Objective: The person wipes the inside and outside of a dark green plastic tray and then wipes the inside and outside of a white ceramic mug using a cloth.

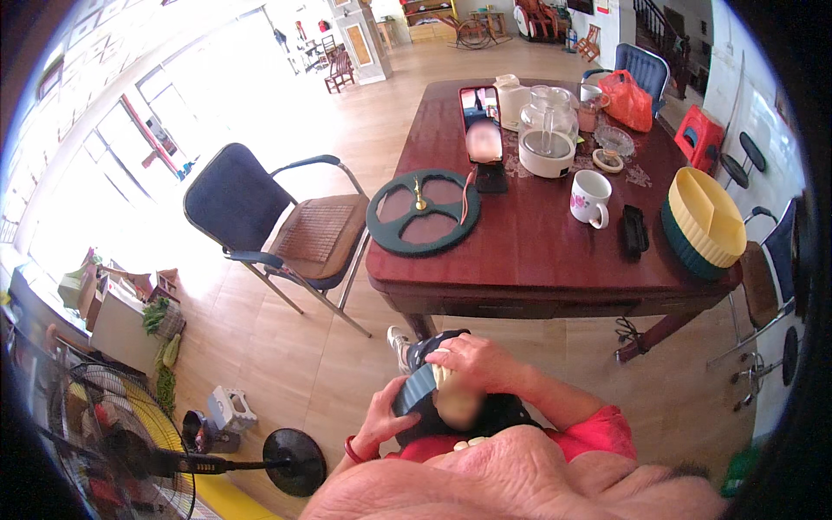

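Over my lap, my left hand (386, 416) grips the side of a blue-grey ridged tray (415, 392), its fingers closed around the edge. My right hand (487, 362) curls from the other side over a cream ridged piece (441, 374) that lies against the blue-grey one. A blurred patch below my right fingers hides part of what they hold. Beyond, on the table (520, 264), lies a dark green round frame (424, 245) with wide openings and a brass-coloured stem. Yellow and dark green fluted trays (706, 217) stand stacked at the table's right edge.
A phone on a stand (490, 178) faces me. A flowered mug (590, 198), a black case (635, 230), a glass jug appliance (548, 130) and a red bag (627, 100) are on the table. A chair (243, 199) stands left; a fan (113, 425) is at lower left.
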`<state>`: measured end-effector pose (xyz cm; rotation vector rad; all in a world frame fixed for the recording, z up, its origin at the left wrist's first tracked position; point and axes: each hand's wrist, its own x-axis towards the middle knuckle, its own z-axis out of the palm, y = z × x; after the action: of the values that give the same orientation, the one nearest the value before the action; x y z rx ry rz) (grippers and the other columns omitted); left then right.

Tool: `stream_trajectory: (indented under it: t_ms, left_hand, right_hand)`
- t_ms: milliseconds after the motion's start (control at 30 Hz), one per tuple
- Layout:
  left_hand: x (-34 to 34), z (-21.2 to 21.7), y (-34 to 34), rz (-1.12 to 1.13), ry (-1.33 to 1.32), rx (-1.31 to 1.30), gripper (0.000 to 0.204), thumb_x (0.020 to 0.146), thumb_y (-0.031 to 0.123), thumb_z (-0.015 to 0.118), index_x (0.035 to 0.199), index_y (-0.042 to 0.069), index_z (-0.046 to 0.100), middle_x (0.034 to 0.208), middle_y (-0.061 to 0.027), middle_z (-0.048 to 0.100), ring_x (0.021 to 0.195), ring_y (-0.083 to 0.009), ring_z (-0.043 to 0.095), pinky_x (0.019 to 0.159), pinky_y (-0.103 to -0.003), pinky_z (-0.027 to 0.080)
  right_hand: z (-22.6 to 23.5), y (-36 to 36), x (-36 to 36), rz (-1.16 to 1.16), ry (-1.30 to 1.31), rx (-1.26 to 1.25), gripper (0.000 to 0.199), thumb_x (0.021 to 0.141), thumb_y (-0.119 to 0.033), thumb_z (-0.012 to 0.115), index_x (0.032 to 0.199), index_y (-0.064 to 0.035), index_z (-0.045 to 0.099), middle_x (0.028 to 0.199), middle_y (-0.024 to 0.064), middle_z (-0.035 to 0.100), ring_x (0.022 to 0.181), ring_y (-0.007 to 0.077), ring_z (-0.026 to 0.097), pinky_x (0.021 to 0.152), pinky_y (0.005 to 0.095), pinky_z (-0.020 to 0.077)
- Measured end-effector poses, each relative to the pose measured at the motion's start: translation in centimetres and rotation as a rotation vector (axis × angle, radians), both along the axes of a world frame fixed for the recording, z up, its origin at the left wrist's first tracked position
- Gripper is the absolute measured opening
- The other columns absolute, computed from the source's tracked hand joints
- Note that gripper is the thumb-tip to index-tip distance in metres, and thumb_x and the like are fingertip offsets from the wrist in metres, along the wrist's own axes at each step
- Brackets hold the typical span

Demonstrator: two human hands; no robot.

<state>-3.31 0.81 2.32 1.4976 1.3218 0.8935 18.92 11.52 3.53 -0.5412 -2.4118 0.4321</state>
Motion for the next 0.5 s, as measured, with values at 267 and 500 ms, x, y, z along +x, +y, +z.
stream_trajectory:
  t_ms: [267,500]
  left_hand:
    - [1.0,-1.4,-0.4,-0.003,0.017,0.038,0.065,0.056,0.013,0.071,0.116,0.0,0.051,0.089,-0.0107,0.062,0.083,-0.0171,0.059,0.077,-0.031,0.046]
    - [0.8,-1.3,0.0,0.0,-0.007,0.047,0.063,0.054,0.014,0.068,0.113,-0.001,0.053,0.087,-0.0096,0.059,0.082,-0.0158,0.057,0.077,-0.029,0.045]
  right_hand:
    - [-0.5,-1.2,2.8,-0.04,0.054,-0.045,0.06,0.063,-0.032,0.075,0.115,-0.0082,0.055,0.113,0.0149,0.056,0.102,0.0313,0.056,0.088,0.0399,0.0463]
    - [-3.7,-2.0,6.0,-0.028,0.233,-0.301,0.054,0.071,-0.016,0.069,0.122,-0.0054,0.052,0.126,0.0195,0.049,0.118,0.0323,0.048,0.099,0.0388,0.0385]
